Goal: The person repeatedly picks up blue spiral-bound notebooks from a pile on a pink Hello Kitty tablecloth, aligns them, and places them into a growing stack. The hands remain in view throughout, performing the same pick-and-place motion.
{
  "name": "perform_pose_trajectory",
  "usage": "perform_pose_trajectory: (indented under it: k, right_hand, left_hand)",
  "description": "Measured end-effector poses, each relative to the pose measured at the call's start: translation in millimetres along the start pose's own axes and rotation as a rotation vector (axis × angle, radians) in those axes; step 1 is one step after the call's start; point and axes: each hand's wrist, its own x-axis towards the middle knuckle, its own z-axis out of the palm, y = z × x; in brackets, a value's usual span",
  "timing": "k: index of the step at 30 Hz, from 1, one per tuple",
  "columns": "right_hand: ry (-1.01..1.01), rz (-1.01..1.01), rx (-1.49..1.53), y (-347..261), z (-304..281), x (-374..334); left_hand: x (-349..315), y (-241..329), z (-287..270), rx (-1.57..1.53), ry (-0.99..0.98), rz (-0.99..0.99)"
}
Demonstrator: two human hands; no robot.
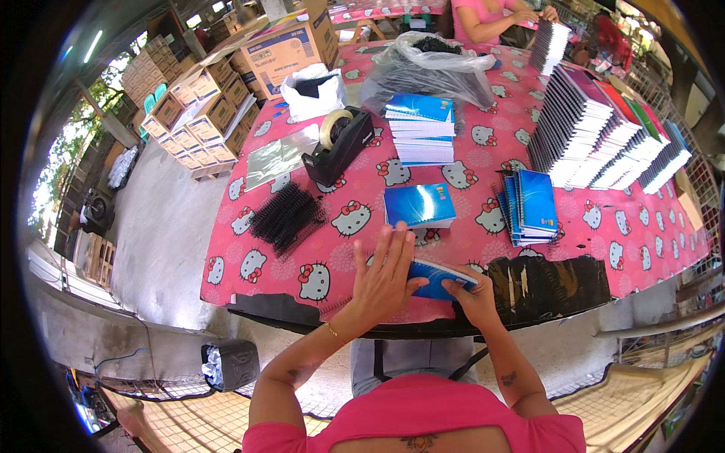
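Observation:
My right hand (476,298) grips a small blue-covered notebook (434,281) by its right end, thumb on top, near the table's front edge. My left hand (384,272) lies with its fingers stretched out at the notebook's left end, thumb against it; whether a coil sits under the palm is hidden. Just beyond is a short stack of blue notebooks (418,204). A taller stack of unbound-looking blue-covered booklets (421,130) stands behind it. Coil-bound blue notebooks (535,205) are piled to the right. A heap of black binding coils (284,219) lies to the left.
A black tape dispenser (340,147), clear plastic sheets (283,157), a white bag (313,92) and a large plastic bag of coils (430,72) occupy the pink table (355,260). Tall notebook stacks (578,128) stand right. Cartons (291,54) and another person (491,21) are beyond.

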Motion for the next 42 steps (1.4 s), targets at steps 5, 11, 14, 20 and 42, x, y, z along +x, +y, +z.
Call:
perform_pose_trajectory:
  k: [5,11,14,20,42]
  right_hand:
    - [0.137,-0.02,0.067,-5,-7,3]
    - [0.127,-0.073,-0.018,16,-11,-2]
    - [0.113,-0.076,0.042,6,-13,-6]
    - [-0.053,-0.106,-0.104,17,-25,-6]
    - [-0.049,-0.054,0.001,-22,-5,-17]
  left_hand:
    - [-53,6,20,-0.08,-0.088,-0.024]
    - [-16,-62,17,-0.005,0.038,-0.194]
    - [-6,-66,13,-0.125,0.306,-0.212]
    - [9,-29,-7,-0.188,-0.137,0.119]
    - [29,25,-18,0.208,0.142,0.088]
